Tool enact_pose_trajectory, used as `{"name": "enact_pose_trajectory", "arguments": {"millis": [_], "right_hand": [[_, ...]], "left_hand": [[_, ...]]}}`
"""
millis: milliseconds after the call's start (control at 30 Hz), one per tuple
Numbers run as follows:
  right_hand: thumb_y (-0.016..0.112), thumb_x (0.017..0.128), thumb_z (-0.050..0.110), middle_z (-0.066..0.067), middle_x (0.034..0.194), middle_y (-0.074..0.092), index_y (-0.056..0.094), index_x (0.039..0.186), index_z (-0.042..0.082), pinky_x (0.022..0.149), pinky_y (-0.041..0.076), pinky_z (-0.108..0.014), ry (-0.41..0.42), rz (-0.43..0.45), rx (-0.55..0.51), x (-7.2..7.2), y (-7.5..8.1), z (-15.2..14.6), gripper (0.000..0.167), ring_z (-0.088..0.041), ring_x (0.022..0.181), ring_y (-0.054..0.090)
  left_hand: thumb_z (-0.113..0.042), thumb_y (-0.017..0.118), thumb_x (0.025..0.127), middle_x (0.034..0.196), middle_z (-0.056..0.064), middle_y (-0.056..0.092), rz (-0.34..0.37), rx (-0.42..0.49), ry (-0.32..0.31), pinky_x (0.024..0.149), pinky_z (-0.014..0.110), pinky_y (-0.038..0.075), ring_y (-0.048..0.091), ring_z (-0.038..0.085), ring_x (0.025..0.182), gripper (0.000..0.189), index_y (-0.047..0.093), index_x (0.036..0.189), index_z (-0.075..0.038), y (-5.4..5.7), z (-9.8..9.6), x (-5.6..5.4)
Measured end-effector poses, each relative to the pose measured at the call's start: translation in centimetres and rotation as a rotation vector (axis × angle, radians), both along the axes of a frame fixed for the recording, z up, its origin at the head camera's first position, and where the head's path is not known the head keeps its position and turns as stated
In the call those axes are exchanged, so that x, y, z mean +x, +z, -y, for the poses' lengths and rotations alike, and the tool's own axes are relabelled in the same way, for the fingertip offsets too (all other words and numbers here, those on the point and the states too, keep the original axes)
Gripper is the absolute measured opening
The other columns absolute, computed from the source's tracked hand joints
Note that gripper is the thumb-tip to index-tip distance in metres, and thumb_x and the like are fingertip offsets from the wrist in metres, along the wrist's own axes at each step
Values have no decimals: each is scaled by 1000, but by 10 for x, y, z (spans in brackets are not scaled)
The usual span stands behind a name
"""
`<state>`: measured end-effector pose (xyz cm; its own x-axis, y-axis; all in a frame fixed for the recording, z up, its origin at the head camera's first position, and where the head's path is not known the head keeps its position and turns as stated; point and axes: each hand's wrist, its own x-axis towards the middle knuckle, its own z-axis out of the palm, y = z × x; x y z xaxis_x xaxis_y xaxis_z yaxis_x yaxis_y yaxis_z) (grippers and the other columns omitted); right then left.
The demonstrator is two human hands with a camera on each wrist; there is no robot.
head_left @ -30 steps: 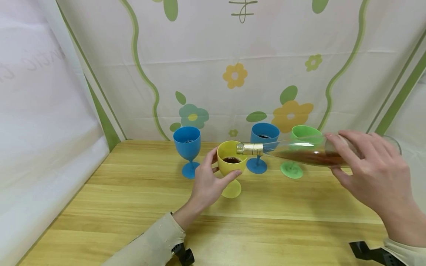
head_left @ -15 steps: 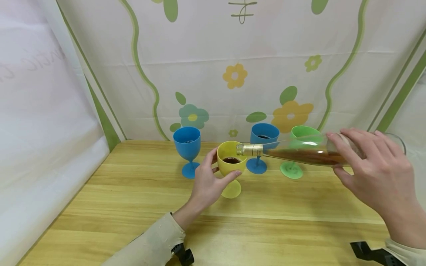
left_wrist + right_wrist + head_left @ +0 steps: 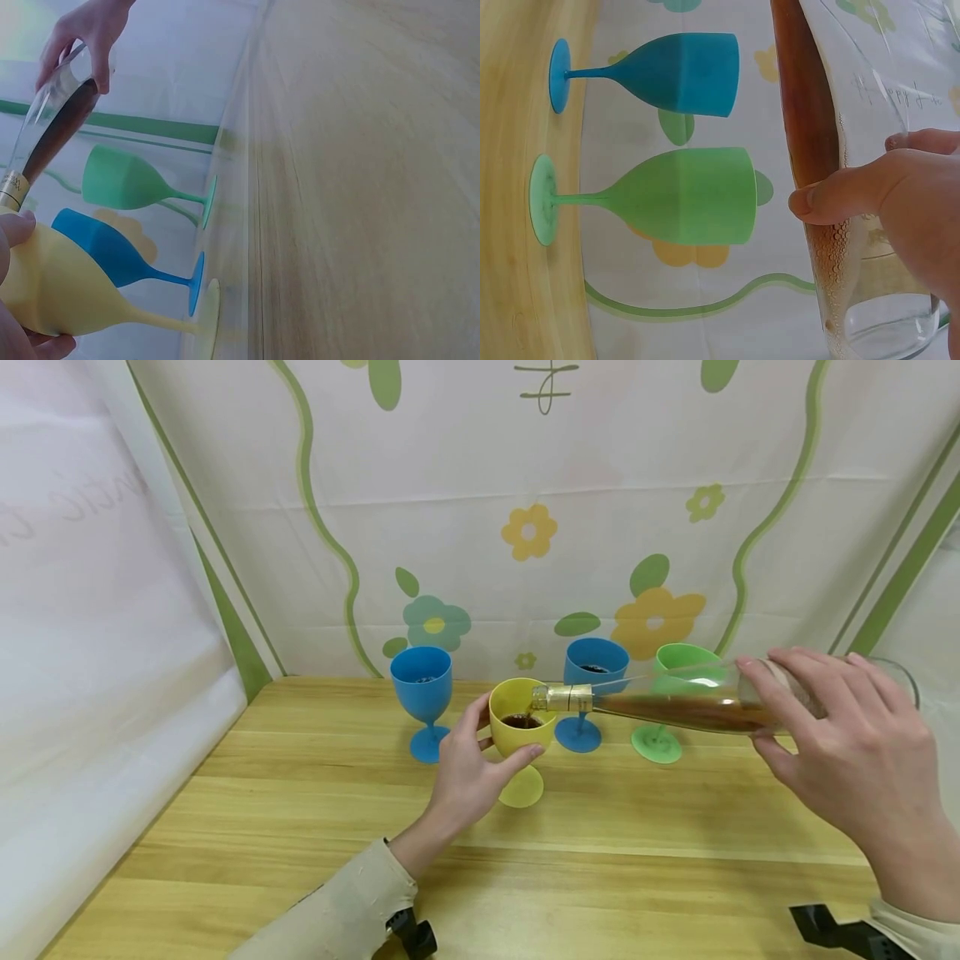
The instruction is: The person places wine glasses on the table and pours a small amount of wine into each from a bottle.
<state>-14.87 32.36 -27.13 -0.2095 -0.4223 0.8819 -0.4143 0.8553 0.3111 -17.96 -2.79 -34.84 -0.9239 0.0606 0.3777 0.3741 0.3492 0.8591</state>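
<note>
pale cloth [image 3: 528,460] printed with flowers and wavy green lines hangs behind a wooden worktop [image 3: 637,868]. the left hand [image 3: 468,768] has its grip clamped round the bowl of a yellow cup [image 3: 517,741], which is upright, with dark drink inside. the right hand [image 3: 855,735] has its grip wrapped round the body of a clear bottle [image 3: 675,708], tipped almost level; the gold-wrapped neck reaches over the yellow cup's rim, and a thin brown stream runs down into it. a blue cup [image 3: 422,693] stands beyond the left hand, while a second blue cup [image 3: 682,75] and a green cup [image 3: 682,196] stand side by side behind the bottle.
</note>
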Motion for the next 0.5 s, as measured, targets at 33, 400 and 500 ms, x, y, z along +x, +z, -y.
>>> {"name": "enact_pose_trajectory", "arguments": {"millis": [33, 400, 500], "right_hand": [[54, 89, 18, -25, 119, 71, 74, 127, 9, 95, 49, -72, 0, -1, 0, 0, 0, 0, 44, -54, 97, 64], [54, 90, 19, -24, 119, 72, 74, 128, 10, 99, 51, -69, -2, -23, -1, -3, 0, 0, 44, -53, 96, 64], [53, 91, 20, -24, 119, 73, 74, 129, 11, 100, 50, -69, -5, -25, -3, -3, -2, -2, 44, -52, 96, 65]], "left_hand": [[-30, 92, 85, 145, 4, 63, 1, 0, 0, 104, 46, 61, 63, 24, 132, 83, 49, 154, -13, 0, 0, 0], [-29, 92, 85, 146, 4, 63, 3, 0, 5, 103, 46, 61, 63, 24, 133, 83, 49, 154, -13, 0, 1, 0], [-30, 92, 85, 146, 4, 63, 2, 0, -1, 103, 46, 61, 63, 25, 133, 83, 49, 154, -13, -1, 0, -1]]}}
